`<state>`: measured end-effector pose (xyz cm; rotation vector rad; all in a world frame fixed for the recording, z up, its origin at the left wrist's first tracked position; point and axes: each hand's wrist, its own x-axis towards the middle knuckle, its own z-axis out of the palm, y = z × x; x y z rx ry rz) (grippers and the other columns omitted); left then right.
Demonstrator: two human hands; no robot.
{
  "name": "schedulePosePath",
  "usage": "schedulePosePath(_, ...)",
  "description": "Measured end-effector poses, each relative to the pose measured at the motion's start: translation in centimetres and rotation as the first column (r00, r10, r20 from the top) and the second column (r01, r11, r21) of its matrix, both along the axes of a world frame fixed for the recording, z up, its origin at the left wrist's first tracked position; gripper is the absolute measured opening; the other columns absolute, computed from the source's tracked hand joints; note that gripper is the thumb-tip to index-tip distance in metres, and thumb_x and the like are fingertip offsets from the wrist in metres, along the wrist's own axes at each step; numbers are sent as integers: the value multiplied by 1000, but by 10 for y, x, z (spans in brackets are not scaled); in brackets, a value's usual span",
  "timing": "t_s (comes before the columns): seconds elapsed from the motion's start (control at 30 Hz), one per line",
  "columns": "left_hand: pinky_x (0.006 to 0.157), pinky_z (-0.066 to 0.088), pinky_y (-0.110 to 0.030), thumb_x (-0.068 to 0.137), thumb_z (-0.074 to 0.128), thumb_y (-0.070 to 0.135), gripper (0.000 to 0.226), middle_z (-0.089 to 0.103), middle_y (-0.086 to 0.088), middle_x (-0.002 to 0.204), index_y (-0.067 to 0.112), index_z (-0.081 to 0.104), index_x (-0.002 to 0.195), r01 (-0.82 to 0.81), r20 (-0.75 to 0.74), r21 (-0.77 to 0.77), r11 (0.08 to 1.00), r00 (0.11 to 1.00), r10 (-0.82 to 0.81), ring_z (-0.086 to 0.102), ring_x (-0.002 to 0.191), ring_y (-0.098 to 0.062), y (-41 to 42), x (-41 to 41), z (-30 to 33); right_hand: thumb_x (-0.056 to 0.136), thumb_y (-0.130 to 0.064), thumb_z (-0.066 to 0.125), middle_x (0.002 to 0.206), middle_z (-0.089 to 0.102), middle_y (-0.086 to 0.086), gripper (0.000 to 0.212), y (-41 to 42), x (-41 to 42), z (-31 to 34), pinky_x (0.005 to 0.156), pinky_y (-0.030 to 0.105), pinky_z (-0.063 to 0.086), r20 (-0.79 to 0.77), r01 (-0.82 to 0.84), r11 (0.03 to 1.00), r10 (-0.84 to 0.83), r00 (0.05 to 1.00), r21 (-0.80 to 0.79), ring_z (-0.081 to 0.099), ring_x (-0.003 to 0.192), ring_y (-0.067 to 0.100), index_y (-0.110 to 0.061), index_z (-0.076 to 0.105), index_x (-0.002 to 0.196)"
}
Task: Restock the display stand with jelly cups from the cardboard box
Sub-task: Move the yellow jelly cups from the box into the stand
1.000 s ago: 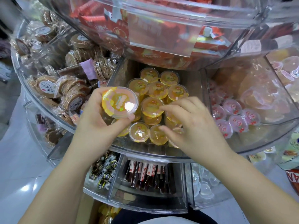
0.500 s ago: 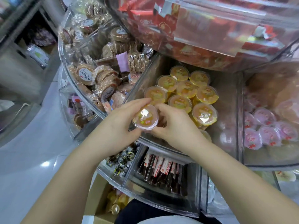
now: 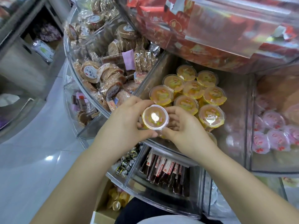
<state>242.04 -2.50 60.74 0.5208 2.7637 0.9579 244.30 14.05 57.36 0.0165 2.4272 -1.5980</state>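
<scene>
— Where's the jelly cup (image 3: 155,119) right now?

— Between both hands, foil lid up with a glare spot on it. The left hand (image 3: 127,122) curls round its left side, thumb underneath and fingers over the far rim; the right hand (image 3: 182,128) pinches it from the right side with curled fingers. Both are gripping that one cup.

— And where is it against the display stand (image 3: 90,97)?

— Over the near edge of the middle tier, at the front of the compartment that holds the other orange jelly cups (image 3: 194,92). Those sit packed lids-up just beyond the fingertips and off to the right of the right hand; the nearest one lies just beside the right hand's knuckles.

— What else is around?

— To the left of the left hand, past a clear divider, wrapped round biscuits (image 3: 103,73) fill the neighbouring compartment. Well to the right of the right hand, another section has pink-lidded cups (image 3: 273,130). Under both wrists, the lower tier shows dark stick packets (image 3: 163,172) and small black-and-gold sweets (image 3: 127,160). Above everything — red packets (image 3: 202,25) in the top tier.

— The cardboard box (image 3: 103,206)?

— On the floor below the forearms, open, with more orange cups visible inside.
</scene>
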Motion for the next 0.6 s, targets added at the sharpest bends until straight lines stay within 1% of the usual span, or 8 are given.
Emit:
schedulePosePath(0.07, 69, 48, -11, 65, 84, 22, 59, 46, 19, 90, 23, 61, 119, 4, -32, -29, 1000, 999, -5, 56, 76, 1, -4, -3, 0, 79, -17, 71, 100, 65, -16, 38, 0, 1, 0, 82, 25, 52, 6, 8, 1000, -8, 1000, -18, 62, 90, 0, -43, 49, 95)
schedulePosePath(0.13, 69, 50, -23, 67, 81, 22, 48, 52, 12, 85, 21, 63, 112, -34, -109, -133, 990, 994, 19, 58, 71, -7, -3, -5, 0, 82, -12, 69, 103, 66, -14, 39, -1, 0, 0, 85, 25, 53, 16, 10, 999, -9, 1000, -35, 63, 94, 4, -43, 51, 99)
schedulePosePath(0.2, 68, 51, -37, 71, 77, 24, 43, 60, 4, 89, 21, 61, 111, -89, -161, -260, 962, 986, 48, 61, 75, -19, 2, -3, -2, 84, -10, 66, 104, 66, -14, 41, 0, -2, 2, 82, 20, 54, 28, 9, 998, -7, 1000, -59, 63, 95, 5, -43, 53, 104)
schedulePosePath(0.27, 69, 52, -41, 74, 74, 26, 42, 65, 0, 92, 22, 58, 113, -129, -188, -326, 937, 980, 69, 63, 82, -24, 6, -2, -4, 85, -11, 65, 105, 65, -18, 40, -2, -3, 5, 81, 16, 52, 57, -2, 998, 5, 998, -64, 62, 95, 2, -40, 54, 110)
schedulePosePath(0.33, 72, 52, -41, 76, 74, 26, 42, 69, 0, 86, 23, 59, 115, -99, -165, -322, 942, 985, 47, 65, 83, -23, 3, -2, -4, 86, -15, 64, 110, 64, -17, 39, -4, -3, 5, 89, 22, 49, 104, -25, 999, 28, 994, -32, 60, 100, 2, -33, 55, 120)
schedulePosePath(0.43, 80, 50, -30, 76, 75, 26, 45, 72, 4, 78, 28, 62, 119, 6, -48, -281, 960, 999, -21, 67, 80, -14, -3, -6, 5, 86, -25, 64, 118, 63, -9, 42, -4, -4, 3, 98, 36, 46, 182, -39, 999, 38, 983, 2, 59, 108, 12, -24, 54, 127)
schedulePosePath(0.5, 85, 47, -28, 79, 72, 29, 46, 72, 6, 85, 30, 60, 124, 20, -37, -324, 946, 999, -34, 65, 87, -13, -5, -8, 9, 86, -28, 64, 121, 63, -5, 44, -3, -5, 4, 99, 40, 45, 223, -33, 999, 35, 974, -15, 59, 110, 16, -22, 53, 129)
schedulePosePath(0.6, 88, 45, -31, 86, 62, 38, 45, 68, 3, 105, 30, 53, 130, 2, -77, -438, 899, 996, -40, 60, 102, -17, -2, -6, 9, 91, -24, 59, 115, 66, -5, 35, -8, -9, 6, 94, 44, 50, 258, -43, 999, 46, 965, -19, 62, 103, 21, -26, 55, 126)
